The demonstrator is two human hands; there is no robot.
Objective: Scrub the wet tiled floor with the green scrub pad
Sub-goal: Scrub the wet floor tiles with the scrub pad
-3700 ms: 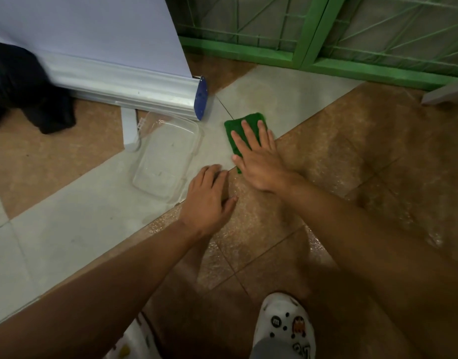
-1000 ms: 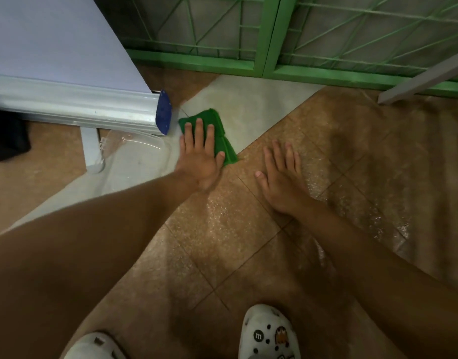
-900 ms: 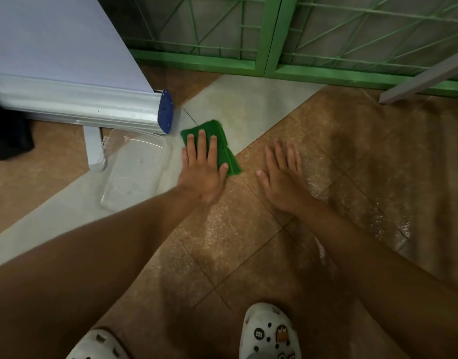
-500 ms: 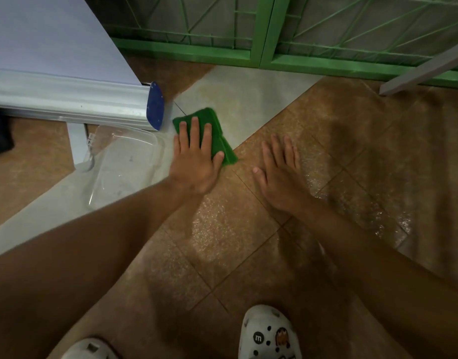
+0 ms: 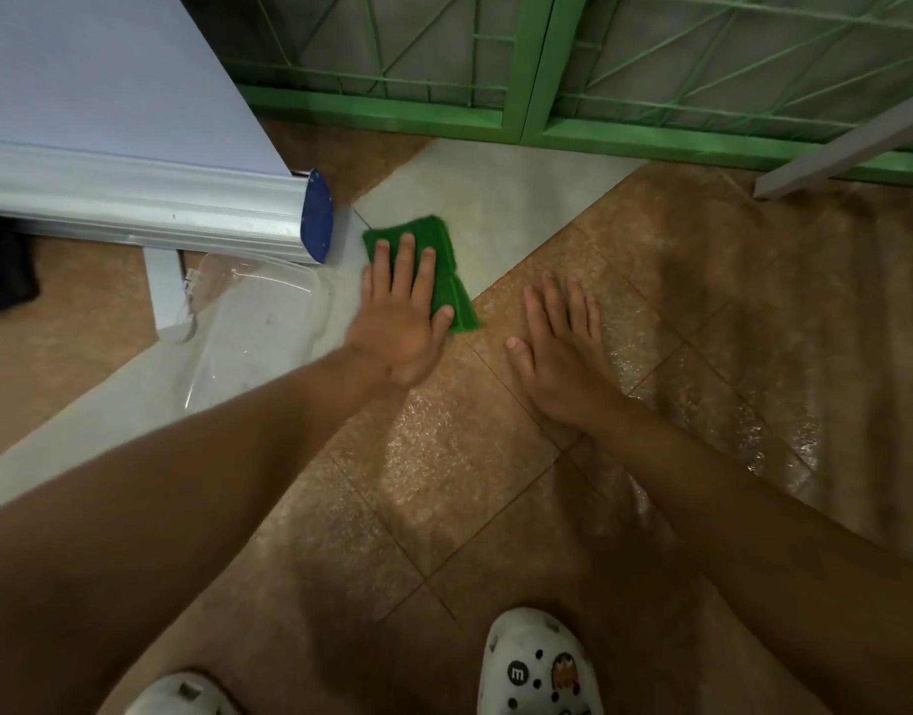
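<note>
1. The green scrub pad (image 5: 446, 260) lies flat on the pale grey tile strip (image 5: 500, 198) of the floor, just right of the blue end cap (image 5: 316, 215) of the roll-up banner base (image 5: 134, 198).
2. The left hand (image 5: 400, 312) presses down on the green scrub pad with its fingers (image 5: 405, 260) straight and slightly spread; the thumb lies along the pad's right edge. The pad's far edge and right side show beyond the hand.
3. The right hand (image 5: 560, 348) rests palm-down on the brown tiled floor (image 5: 444, 456), to the right of the green scrub pad and apart from it. Its fingers (image 5: 555, 312) are straight and a little spread, holding nothing.
4. The brown tiles right of the green scrub pad gleam with water, with a bright wet sheen beside the right forearm.
5. A clear plastic container (image 5: 261, 327) lies on the pale tile strip left of the green scrub pad, partly under the banner base and just beside the left wrist.
6. A green metal gate (image 5: 526, 69) with thin bars stands beyond the green scrub pad, along the far edge of the floor.
7. A dark object (image 5: 3, 270), too hidden to name, sits far left of the green scrub pad, behind the banner base.
8. Two white clogs with charms show nearest the camera, well apart from the green scrub pad: the right one (image 5: 539, 668) in fuller view, the left one (image 5: 181, 696) cut by the frame edge.
</note>
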